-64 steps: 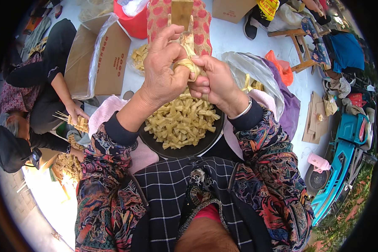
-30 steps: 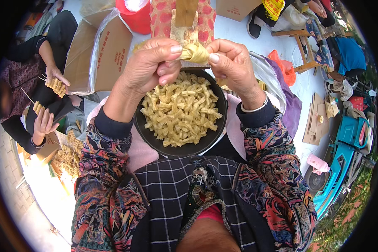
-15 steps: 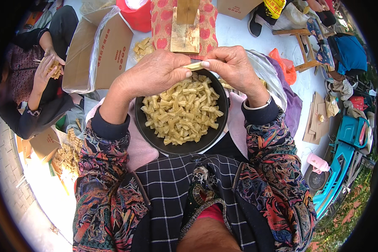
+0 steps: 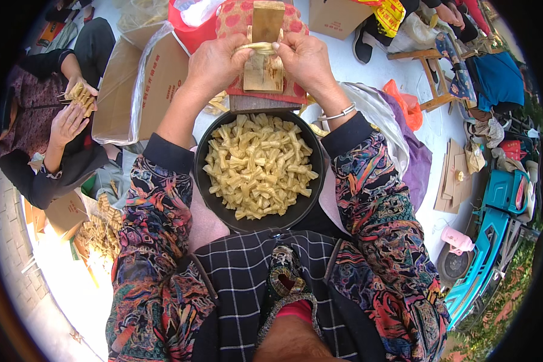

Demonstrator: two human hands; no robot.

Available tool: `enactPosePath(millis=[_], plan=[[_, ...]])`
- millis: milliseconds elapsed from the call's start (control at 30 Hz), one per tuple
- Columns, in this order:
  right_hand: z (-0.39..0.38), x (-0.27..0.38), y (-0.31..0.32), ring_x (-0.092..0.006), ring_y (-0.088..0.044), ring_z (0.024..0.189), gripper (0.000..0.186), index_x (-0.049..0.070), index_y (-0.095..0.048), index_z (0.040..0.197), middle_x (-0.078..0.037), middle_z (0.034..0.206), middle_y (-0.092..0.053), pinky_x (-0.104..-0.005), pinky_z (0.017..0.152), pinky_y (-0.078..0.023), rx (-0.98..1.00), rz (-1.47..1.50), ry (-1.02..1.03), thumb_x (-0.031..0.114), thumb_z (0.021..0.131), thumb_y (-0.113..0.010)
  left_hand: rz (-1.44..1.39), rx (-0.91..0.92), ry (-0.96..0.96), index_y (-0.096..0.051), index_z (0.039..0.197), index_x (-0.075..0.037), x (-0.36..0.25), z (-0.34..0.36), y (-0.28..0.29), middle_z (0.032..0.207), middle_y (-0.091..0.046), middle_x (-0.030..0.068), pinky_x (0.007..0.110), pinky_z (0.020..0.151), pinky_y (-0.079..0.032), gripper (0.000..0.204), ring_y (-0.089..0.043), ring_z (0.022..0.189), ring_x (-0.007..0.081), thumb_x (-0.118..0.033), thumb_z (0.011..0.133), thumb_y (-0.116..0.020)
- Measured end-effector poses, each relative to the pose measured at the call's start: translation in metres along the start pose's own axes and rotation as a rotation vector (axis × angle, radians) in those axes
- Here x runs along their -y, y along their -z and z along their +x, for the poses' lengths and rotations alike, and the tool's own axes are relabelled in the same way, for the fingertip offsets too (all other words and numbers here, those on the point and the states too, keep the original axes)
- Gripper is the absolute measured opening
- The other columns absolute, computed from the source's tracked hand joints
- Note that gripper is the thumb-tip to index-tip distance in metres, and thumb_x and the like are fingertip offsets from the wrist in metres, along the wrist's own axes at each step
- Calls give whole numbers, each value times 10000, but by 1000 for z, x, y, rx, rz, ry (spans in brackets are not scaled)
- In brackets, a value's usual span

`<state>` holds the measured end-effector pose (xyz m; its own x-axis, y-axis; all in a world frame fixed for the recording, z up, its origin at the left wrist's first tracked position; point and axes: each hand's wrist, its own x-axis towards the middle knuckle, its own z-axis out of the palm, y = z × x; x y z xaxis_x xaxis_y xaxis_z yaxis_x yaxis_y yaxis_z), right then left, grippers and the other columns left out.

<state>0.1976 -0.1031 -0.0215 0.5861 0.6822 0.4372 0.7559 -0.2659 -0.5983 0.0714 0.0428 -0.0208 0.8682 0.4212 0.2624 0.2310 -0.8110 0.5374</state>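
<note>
A pale yellow strip [image 4: 259, 46], apparently a tofu skin strip, stretches between my hands in front of an upright wooden post. My left hand [image 4: 217, 63] pinches its left end, and my right hand [image 4: 304, 60] pinches the other. The wooden post [image 4: 267, 24] rises from a small wooden block [image 4: 264, 77] on a red-patterned cushion [image 4: 232, 18]. Nearer to me, a round black pan [image 4: 202, 184] rests at my lap, filled with a heap of short yellow knotted pieces [image 4: 259, 166].
At the left, another person's hands [image 4: 72, 114] hold a bundle of yellow sticks [image 4: 81, 99]. An open cardboard box [image 4: 154, 90] lined with plastic stands between us. On the right are a wooden stool [image 4: 431, 72], a purple cloth [image 4: 419, 154], flattened cardboard [image 4: 454, 181] and a pink cup [image 4: 457, 239].
Both my hands have moved forward, from above the pan to the wooden post, carrying the yellow strip. More of the pan's heap now shows. The other person's hands have shifted a little.
</note>
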Motion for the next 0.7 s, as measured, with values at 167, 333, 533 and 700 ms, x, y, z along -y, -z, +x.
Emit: enactPosePath(millis=[167,333,533,700], plan=[[-5,-24,2,-134,-554,517,225,15,-640,741,-75,555,-555,-312,483,-451,152,-446,41,211,851,-644,127,265,116,-706,961,-128,-12,-16,17,793,-677,144,445,698,-505,310,-655,776,322,-397,842,-606],[-34,30,17,-54,-389,396,245,36,-608,766,26,545,-477,-231,365,-356,506,955,-644,215,927,-564,-143,258,-1,-621,1142,-16,-33,-53,4,810,-678,156,349,698,-508,475,-648,740,274,-428,953,-480],[-52,56,3,-30,-390,473,257,27,-580,962,42,618,-446,-190,412,-360,704,1373,-626,264,983,-481,-1624,-35,466,-543,961,-29,-52,-53,1,696,-572,35,286,697,-534,420,-633,832,202,-375,1026,-314],[-53,74,23,-17,-325,480,271,8,-576,978,60,617,-390,-171,427,-313,821,1428,-539,250,998,-458,-2024,-95,137,-484,838,-82,-14,-36,47,602,-389,-23,231,542,-400,369,-420,529,108,-359,1028,-330]])
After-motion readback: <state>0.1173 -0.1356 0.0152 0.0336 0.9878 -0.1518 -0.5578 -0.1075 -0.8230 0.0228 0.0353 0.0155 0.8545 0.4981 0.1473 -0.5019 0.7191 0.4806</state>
